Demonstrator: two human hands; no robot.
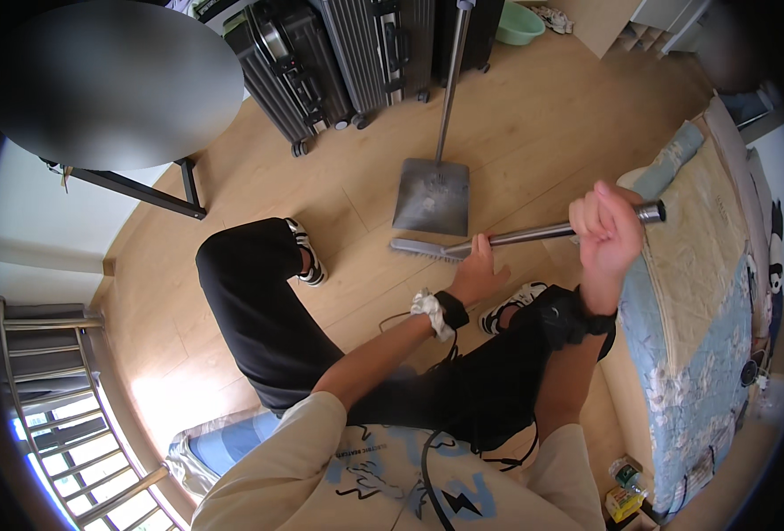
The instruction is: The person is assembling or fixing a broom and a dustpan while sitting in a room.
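Note:
A broom with a grey head [427, 249] and a metal handle [534, 234] is held nearly level across the front of me. My right hand [606, 234] is closed in a fist around the handle, close to its dark end cap. At the other end, where handle meets head, my left hand [479, 273] grips with its fingers, some of them partly stretched out. Just beyond the broom head, a grey long-handled dustpan [431, 196] rests on the floor, its pole rising toward the suitcases.
Dark suitcases [357, 57] on wheels stand at the back, with a green basin [519, 25] to their right. A bed [693, 354] with a blue floral cover runs along the right. A black-legged table [135, 190] is at the far left. A bottle [628, 476] stands at lower right.

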